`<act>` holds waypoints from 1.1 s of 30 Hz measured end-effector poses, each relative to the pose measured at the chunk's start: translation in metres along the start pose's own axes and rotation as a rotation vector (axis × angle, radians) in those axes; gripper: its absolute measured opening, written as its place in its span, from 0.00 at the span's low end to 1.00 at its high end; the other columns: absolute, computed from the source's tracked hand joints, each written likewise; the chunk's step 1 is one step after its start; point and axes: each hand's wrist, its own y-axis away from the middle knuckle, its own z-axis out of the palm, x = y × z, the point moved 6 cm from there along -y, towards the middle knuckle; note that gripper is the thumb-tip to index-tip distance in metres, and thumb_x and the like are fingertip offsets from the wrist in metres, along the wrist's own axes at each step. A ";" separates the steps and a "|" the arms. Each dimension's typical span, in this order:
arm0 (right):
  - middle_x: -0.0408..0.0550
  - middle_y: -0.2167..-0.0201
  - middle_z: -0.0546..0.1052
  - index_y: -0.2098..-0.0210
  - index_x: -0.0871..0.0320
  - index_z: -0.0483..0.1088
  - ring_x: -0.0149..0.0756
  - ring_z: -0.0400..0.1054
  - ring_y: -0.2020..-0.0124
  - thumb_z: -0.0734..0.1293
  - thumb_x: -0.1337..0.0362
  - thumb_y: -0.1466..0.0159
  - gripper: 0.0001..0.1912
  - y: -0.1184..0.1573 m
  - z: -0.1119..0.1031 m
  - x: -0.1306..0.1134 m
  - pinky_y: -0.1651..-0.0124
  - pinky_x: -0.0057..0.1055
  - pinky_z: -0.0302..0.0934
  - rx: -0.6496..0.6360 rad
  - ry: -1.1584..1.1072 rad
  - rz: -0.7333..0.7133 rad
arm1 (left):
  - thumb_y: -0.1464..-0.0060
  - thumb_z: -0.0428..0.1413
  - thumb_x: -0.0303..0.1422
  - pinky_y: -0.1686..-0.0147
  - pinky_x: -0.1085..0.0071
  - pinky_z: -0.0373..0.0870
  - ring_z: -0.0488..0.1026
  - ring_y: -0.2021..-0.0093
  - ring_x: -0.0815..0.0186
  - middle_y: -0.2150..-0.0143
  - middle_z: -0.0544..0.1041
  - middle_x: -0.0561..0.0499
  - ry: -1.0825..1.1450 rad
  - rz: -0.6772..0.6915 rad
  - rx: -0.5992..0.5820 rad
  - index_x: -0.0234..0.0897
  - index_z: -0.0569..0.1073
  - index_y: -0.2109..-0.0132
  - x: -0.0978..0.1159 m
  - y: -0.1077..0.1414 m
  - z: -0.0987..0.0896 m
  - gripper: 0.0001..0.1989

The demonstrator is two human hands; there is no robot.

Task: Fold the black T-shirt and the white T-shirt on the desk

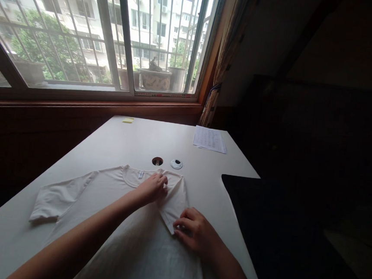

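A white short-sleeved T-shirt lies spread on a white table, its collar at the far side with a small label inside. The sleeve on the left lies stretched outward, while the one on the right is turned inward over the body. My left hand is on the shirt just right of the collar, its fingers curled and closed on the fabric near the shoulder. At the cuff of the inward-turned sleeve, my right hand pinches the edge between thumb and fingers. My left forearm crosses and hides part of the shirt's front.
Beyond the collar, the white table has an open round cable hole and a capped one. Printed papers and a yellow sticky note lie at the back. A dark object overlaps the right edge. A barred window stands behind.
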 end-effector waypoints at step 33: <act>0.48 0.67 0.75 0.61 0.53 0.82 0.39 0.68 0.61 0.68 0.68 0.35 0.09 0.002 -0.007 -0.014 0.57 0.36 0.66 -0.014 -0.047 -0.070 | 0.27 0.44 0.42 0.30 0.47 0.46 0.47 0.25 0.55 0.25 0.51 0.43 -0.098 0.435 -0.105 0.41 0.46 0.25 0.021 -0.039 0.038 0.30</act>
